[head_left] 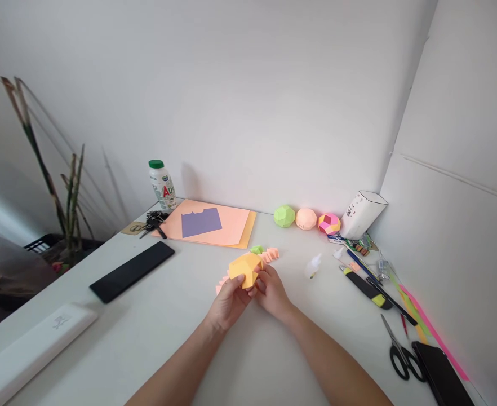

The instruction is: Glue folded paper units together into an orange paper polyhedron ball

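Observation:
A yellow folded-paper shape (242, 268) with flat facets is held just above the middle of the table. My left hand (228, 301) grips it from below, thumb pressed on its near face. At its right edge, the fingers of my right hand (274, 292) are closed on the paper; their tips are partly hidden. Behind the shape lie small pink folded paper pieces (273, 254), some of them covered by the shape and hands. A small green paper piece (257, 249) sits beside them.
Three paper balls, green (284, 216), pink (306, 219) and multicoloured (329, 224), line the wall. Glue bottle (313, 266), cutter (367, 287), scissors (403, 355) and phone (443, 375) lie right. Paper sheets (235, 225), keys (155, 220), black slab (132, 272) and white case (32, 349) lie left.

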{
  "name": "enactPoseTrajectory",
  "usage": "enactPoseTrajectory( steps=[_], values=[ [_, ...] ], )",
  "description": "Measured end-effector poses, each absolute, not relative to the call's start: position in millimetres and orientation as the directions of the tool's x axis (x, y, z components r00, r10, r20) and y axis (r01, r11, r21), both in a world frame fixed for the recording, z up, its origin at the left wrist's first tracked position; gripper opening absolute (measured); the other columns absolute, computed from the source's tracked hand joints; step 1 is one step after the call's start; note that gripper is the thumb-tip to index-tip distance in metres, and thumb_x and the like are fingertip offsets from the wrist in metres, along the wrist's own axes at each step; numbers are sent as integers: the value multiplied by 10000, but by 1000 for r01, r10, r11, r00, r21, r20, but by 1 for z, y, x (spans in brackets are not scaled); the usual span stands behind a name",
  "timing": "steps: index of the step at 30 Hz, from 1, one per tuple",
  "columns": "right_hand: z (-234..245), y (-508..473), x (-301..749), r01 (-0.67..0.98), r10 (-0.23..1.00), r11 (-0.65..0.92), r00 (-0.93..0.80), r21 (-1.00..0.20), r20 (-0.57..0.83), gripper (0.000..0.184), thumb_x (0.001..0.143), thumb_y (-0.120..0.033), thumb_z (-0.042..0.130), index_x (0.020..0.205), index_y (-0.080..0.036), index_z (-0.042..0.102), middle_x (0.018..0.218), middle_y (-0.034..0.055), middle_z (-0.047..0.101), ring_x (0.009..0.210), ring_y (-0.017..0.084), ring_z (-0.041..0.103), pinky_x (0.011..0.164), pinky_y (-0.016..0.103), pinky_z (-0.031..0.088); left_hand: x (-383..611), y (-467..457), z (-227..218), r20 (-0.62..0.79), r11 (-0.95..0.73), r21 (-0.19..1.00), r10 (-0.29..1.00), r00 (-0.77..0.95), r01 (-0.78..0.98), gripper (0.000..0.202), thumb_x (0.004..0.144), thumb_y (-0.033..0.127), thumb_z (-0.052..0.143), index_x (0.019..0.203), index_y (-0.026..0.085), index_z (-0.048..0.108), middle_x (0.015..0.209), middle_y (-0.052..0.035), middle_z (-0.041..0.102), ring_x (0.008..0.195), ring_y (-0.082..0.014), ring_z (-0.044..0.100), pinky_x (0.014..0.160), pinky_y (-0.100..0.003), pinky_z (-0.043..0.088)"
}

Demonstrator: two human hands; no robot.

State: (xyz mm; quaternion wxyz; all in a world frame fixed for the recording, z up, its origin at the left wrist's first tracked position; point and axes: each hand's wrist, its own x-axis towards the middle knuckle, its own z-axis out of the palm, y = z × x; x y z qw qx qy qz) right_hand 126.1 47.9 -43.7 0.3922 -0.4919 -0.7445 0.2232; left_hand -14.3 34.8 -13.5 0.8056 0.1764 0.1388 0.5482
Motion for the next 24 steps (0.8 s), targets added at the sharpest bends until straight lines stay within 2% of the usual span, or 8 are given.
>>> enactPoseTrajectory(
  steps=[5, 8, 13, 24],
  values=[
    [-46, 49, 127, 496, 916, 400, -182, -771, 358, 104, 692, -130, 622, 754, -206, 588, 980, 63, 541, 946, 213, 555, 803, 352, 500, -14, 36, -13, -61, 345, 455, 932, 358, -821, 75, 780, 163, 594, 828, 125, 636, 768, -31, 577, 584, -95, 452, 542, -257, 409],
    [-46, 48, 129, 463, 919, 393, -179, -794, 351, 95, 695, -111, 593, 680, -198, 556, 942, 63, 544, 911, 202, 571, 770, 333, 513, -16, 36, -13, -81, 338, 454, 937, 339, -824, 70, 771, 169, 605, 816, 124, 636, 755, -26, 574, 582, -96, 454, 536, -256, 415],
    [-43, 44, 140, 421, 931, 366, -170, -830, 324, 104, 683, -96, 563, 665, -195, 539, 982, 75, 549, 917, 200, 581, 738, 317, 521, -19, 37, -12, -129, 333, 406, 943, 308, -851, 64, 766, 165, 613, 713, 130, 613, 643, 5, 521, 559, -91, 438, 523, -248, 422],
    [-42, 44, 146, 380, 936, 352, -162, -855, 314, 81, 698, -134, 598, 672, -191, 546, 958, 63, 583, 870, 184, 610, 737, 305, 521, -16, 35, -15, -152, 373, 404, 928, 340, -835, 48, 775, 163, 600, 743, 133, 621, 709, -21, 569, 566, -95, 459, 525, -250, 428]
  ],
)
